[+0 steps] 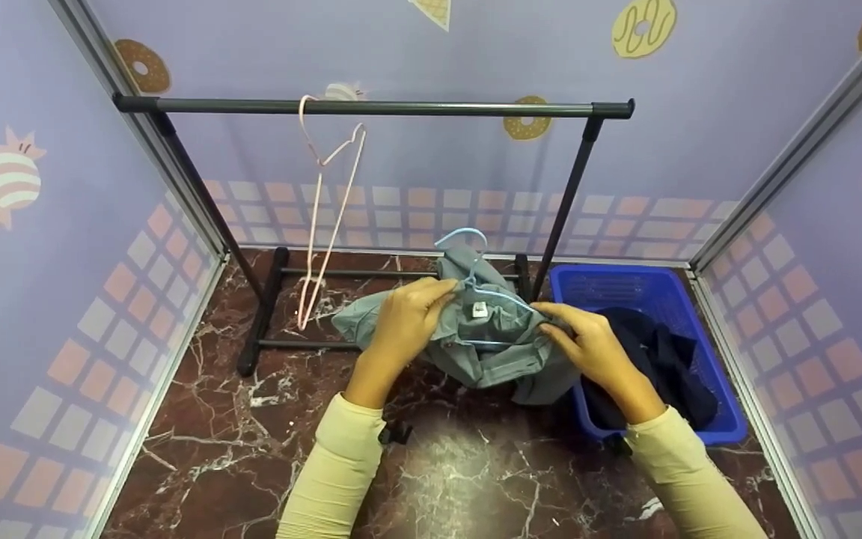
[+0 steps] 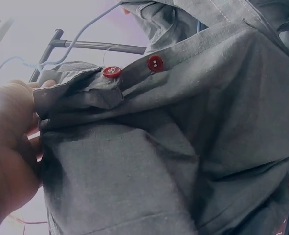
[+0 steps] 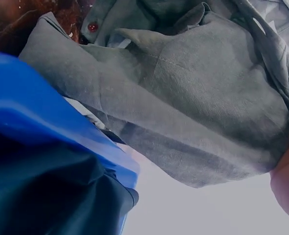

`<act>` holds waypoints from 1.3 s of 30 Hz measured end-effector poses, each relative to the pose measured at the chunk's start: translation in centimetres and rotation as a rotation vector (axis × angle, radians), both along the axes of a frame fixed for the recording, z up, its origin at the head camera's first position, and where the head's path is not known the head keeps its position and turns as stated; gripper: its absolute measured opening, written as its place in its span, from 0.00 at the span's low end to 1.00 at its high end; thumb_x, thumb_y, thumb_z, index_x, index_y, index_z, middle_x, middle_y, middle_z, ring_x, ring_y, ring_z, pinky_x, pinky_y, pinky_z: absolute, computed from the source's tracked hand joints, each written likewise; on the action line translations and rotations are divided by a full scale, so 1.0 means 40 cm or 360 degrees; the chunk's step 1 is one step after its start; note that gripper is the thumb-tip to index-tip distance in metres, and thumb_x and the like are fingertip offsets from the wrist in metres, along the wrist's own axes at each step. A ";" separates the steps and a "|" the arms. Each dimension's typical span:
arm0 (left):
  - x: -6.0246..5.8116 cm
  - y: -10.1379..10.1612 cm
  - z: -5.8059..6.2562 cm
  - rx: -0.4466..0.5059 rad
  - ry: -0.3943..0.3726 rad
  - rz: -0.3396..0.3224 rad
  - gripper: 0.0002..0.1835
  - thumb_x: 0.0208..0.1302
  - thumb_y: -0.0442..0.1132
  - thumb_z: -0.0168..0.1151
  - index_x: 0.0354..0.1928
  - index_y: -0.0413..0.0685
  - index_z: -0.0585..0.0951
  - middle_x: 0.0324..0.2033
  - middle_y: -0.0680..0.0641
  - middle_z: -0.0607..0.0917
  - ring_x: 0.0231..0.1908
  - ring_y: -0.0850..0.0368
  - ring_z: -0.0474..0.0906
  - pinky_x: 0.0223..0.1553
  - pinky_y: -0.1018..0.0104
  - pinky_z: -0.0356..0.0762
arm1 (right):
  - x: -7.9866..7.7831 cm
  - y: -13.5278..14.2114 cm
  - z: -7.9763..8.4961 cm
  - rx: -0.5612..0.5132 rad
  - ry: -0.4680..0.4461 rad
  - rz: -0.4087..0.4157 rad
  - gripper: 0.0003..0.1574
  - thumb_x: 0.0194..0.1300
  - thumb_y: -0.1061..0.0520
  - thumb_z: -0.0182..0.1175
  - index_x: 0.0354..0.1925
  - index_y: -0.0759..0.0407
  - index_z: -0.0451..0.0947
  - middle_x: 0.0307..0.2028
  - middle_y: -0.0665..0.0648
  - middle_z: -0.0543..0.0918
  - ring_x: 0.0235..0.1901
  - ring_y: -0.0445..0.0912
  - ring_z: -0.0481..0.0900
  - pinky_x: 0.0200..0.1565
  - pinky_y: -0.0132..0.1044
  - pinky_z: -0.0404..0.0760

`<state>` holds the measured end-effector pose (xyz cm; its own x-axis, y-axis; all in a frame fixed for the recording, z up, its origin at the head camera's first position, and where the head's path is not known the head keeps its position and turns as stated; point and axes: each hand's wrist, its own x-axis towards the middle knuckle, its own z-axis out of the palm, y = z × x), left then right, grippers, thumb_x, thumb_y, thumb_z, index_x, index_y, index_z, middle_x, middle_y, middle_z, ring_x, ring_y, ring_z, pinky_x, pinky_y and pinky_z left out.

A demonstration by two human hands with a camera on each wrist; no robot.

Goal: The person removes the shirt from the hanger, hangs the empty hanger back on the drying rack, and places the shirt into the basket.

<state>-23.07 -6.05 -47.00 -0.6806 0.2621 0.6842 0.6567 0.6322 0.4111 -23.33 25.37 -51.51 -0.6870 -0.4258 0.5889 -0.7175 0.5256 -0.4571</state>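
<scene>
A grey-green shirt (image 1: 509, 367) with a white neck label (image 1: 480, 309) hangs bunched between both hands. A light blue hanger (image 1: 474, 254) runs through its collar, hook up, one arm showing inside the neck opening. My left hand (image 1: 407, 313) pinches the shirt's collar beside the hanger's neck. On the other side my right hand (image 1: 588, 340) pinches the shirt at the end of the visible hanger arm. Red buttons (image 2: 155, 63) dot the shirt's edge in the left wrist view. The right wrist view shows a broad fold of the shirt (image 3: 198, 98), with the right hand (image 3: 287, 178) at its edge.
Behind the shirt stands a black clothes rack (image 1: 401, 108), with a pink hanger (image 1: 315, 224) on its rail at left. A blue basket (image 1: 730, 419) holding dark cloth (image 1: 663, 367) sits at right on the marbled floor (image 1: 236, 449). Patterned walls enclose three sides.
</scene>
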 end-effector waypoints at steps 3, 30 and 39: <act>0.001 -0.005 -0.001 -0.0013 -0.0019 0.0018 0.11 0.70 0.40 0.65 0.48 0.45 0.90 0.33 0.47 0.89 0.31 0.51 0.85 0.35 0.57 0.84 | -0.001 0.002 0.003 0.0010 -0.0001 0.0024 0.22 0.66 0.65 0.69 0.58 0.53 0.85 0.51 0.51 0.90 0.46 0.44 0.88 0.49 0.30 0.82; -0.010 -0.030 -0.003 0.0033 -0.0038 -0.0018 0.12 0.70 0.39 0.65 0.49 0.43 0.90 0.37 0.45 0.91 0.36 0.49 0.88 0.41 0.56 0.86 | -0.009 0.056 -0.007 -0.0055 0.0042 -0.0060 0.20 0.62 0.68 0.70 0.51 0.53 0.88 0.40 0.52 0.92 0.34 0.38 0.84 0.37 0.25 0.78; -0.012 -0.046 0.005 0.0081 -0.0063 -0.0052 0.11 0.69 0.37 0.66 0.49 0.42 0.90 0.40 0.44 0.91 0.42 0.49 0.90 0.48 0.56 0.87 | -0.005 0.075 -0.017 -0.0138 -0.0003 -0.0136 0.17 0.63 0.70 0.69 0.48 0.56 0.88 0.41 0.55 0.92 0.37 0.39 0.86 0.41 0.18 0.78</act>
